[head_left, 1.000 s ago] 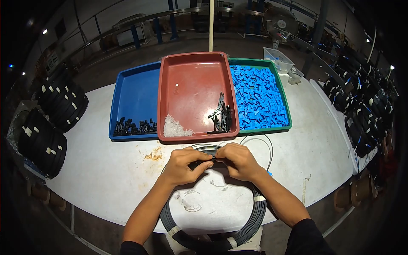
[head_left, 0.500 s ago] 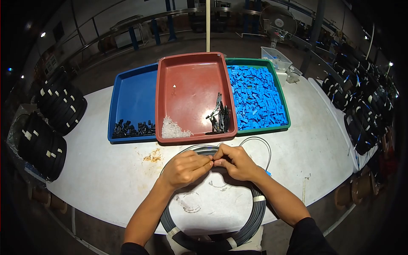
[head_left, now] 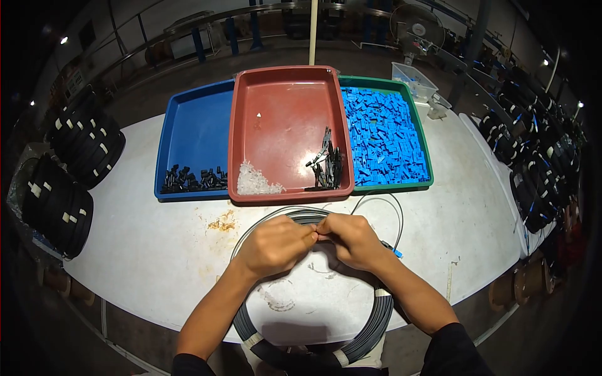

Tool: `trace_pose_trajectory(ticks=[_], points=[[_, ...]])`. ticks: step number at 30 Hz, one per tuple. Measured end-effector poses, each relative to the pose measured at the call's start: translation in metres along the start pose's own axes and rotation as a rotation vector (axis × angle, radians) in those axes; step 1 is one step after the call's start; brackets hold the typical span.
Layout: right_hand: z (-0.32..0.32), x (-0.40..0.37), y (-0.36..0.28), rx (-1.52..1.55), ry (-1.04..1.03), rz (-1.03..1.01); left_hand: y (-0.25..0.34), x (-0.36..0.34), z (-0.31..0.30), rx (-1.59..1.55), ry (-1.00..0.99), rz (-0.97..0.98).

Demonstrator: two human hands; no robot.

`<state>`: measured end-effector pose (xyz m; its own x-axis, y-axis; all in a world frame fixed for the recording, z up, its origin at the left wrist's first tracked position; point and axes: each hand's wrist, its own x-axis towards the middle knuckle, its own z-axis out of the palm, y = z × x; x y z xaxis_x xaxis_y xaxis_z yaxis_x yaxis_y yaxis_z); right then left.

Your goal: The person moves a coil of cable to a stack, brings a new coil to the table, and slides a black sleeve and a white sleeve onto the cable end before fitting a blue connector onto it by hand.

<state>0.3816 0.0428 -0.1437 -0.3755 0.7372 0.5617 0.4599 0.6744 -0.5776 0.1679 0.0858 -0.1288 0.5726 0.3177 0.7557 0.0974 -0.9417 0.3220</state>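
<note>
A coil of black cable (head_left: 375, 323) bound with white tape lies on the table's near edge. Over its far side, my left hand (head_left: 276, 247) and my right hand (head_left: 352, 241) meet fingertip to fingertip. Both are closed in a pinch, and what lies between the fingers is too small and covered to make out. A loose cable end loops out to the right past my right hand, with a blue connector (head_left: 397, 253) beside the right wrist.
Beyond the hands stand a blue tray (head_left: 199, 119) with black parts, a red tray (head_left: 285, 113) with clear and black pieces, and a green tray (head_left: 428, 178) full of blue connectors (head_left: 385, 141). Taped black coils (head_left: 59, 200) are stacked at the left, more at the right.
My hands stay pinched together over the coil, the left fingers slightly more curled. The view has shifted a little, so the trays sit higher in it.
</note>
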Motion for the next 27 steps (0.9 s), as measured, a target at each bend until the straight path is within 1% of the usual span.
trace_pose_trajectory(ticks=[1,2,4,5,6,7,8,9,10,11,12,14,15,16,17,18,20,22,23,24,25,26,27], points=[[0.001,-0.001,-0.002,0.179,-0.001,0.147,0.000,0.000,0.001,0.116,-0.028,0.137],[0.000,-0.001,-0.004,0.179,-0.001,0.150,-0.001,0.000,0.001,0.232,-0.056,0.278],[-0.001,0.000,-0.004,0.085,-0.042,0.064,-0.004,-0.003,0.001,0.170,-0.050,0.229],[-0.001,0.002,-0.003,0.010,-0.005,-0.064,-0.002,-0.003,0.000,0.046,-0.006,0.062],[-0.002,0.004,-0.002,0.011,-0.012,-0.065,0.000,-0.003,0.000,-0.079,0.037,-0.103],[-0.004,0.005,-0.002,-0.122,0.027,-0.193,0.003,-0.002,0.000,-0.163,0.061,-0.245],[-0.006,0.006,-0.002,-0.256,0.065,-0.319,0.005,-0.001,-0.001,-0.163,0.064,-0.249],[-0.006,0.007,-0.003,-0.256,0.062,-0.318,0.007,-0.001,-0.002,-0.269,0.043,-0.405],[-0.006,0.007,-0.004,-0.326,0.084,-0.374,0.007,0.000,-0.002,-0.375,0.020,-0.558],[-0.007,0.008,-0.005,-0.396,0.108,-0.429,0.006,0.000,-0.002,-0.414,0.011,-0.579],[-0.007,0.008,-0.005,-0.398,0.109,-0.429,0.006,-0.001,-0.001,-0.414,0.011,-0.578],[-0.005,0.006,-0.007,-0.380,0.120,-0.410,0.005,-0.003,0.003,-0.351,0.063,-0.461],[-0.003,0.004,-0.006,-0.380,0.122,-0.412,0.002,-0.005,0.005,-0.243,0.062,-0.272],[0.001,0.001,-0.003,-0.206,0.097,-0.228,0.000,-0.004,0.002,-0.241,0.063,-0.270],[0.003,0.000,-0.002,-0.033,0.071,-0.044,-0.001,-0.001,-0.001,0.019,0.017,0.011],[0.003,-0.001,-0.003,-0.033,0.072,-0.044,-0.002,0.000,-0.003,0.277,-0.030,0.293],[0.002,-0.001,-0.007,0.189,0.025,0.201,-0.003,-0.001,-0.001,0.317,-0.043,0.335],[0.003,-0.001,-0.003,0.156,0.021,0.165,-0.003,-0.001,-0.002,0.109,-0.016,0.123],[0.002,0.001,0.000,0.047,0.053,-0.001,-0.001,-0.001,-0.001,0.110,-0.015,0.123],[0.001,0.002,0.002,-0.062,0.085,-0.167,0.003,-0.001,0.000,-0.050,0.020,-0.104],[-0.002,0.003,0.000,-0.063,0.084,-0.169,0.006,-0.001,0.001,-0.211,0.057,-0.330],[-0.006,0.005,-0.005,-0.176,0.066,-0.253,0.006,-0.001,0.001,-0.211,0.059,-0.329],[-0.008,0.005,-0.007,-0.289,0.048,-0.337,0.006,-0.001,0.001,-0.285,0.050,-0.419]])
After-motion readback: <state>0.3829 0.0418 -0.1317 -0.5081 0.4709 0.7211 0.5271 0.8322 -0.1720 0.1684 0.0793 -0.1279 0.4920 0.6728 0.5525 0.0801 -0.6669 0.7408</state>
